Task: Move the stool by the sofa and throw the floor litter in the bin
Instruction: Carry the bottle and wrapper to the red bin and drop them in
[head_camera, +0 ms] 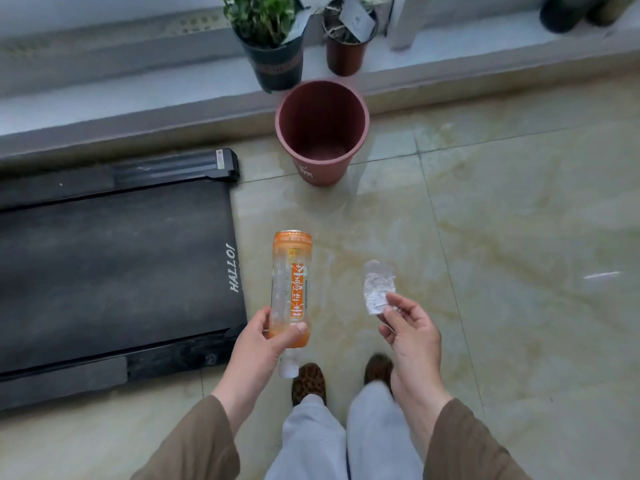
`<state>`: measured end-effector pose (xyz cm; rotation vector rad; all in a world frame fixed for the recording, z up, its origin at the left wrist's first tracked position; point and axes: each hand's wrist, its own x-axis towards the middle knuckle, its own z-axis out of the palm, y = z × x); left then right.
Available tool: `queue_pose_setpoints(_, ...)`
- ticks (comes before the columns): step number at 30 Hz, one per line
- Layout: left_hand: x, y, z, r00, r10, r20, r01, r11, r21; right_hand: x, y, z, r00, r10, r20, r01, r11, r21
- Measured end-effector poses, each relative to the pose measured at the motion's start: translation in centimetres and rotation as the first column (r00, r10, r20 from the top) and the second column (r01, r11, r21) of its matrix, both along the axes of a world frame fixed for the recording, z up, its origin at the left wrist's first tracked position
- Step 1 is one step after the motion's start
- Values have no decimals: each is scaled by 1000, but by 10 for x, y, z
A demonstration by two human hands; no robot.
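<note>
My left hand (pixel 268 336) grips a clear plastic bottle with an orange label (pixel 290 282) near its neck, base pointing away from me and cap end below my palm. My right hand (pixel 408 329) pinches a crumpled white scrap of paper (pixel 377 285) between thumb and fingers. A reddish-brown plastic bin (pixel 356 116) stands upright on the tiled floor ahead of both hands, against a low ledge; its inside looks empty. Neither a stool nor a sofa appears in this view.
A black treadmill (pixel 114 268) lies flat on the floor to my left. Two potted plants (pixel 273 46) (pixel 346 39) sit on the ledge behind the bin, with dark objects (pixel 568 12) at the far right. My slippered feet (pixel 308 382) stand on glossy tiles.
</note>
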<state>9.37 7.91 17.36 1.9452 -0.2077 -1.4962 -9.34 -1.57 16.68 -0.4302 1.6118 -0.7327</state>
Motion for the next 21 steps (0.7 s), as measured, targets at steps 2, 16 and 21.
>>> queue_pose_setpoints(2, 6, -24, 1, 1000, 0, -6, 0, 1000, 2, 8, -23, 0, 1000, -5, 10, 5, 1000, 11)
queue_pose_setpoints(16, 43, -199, -20, 996, 81, 35, -80, 997, -19, 54, -225, -25, 979, 200, -42, -202, 978, -51)
queue_pose_setpoints(21, 68, -243, -36, 993, 112, 25, -112, 994, 1, 91, -272, -38, 966, 246, -81, -249, 968, -31)
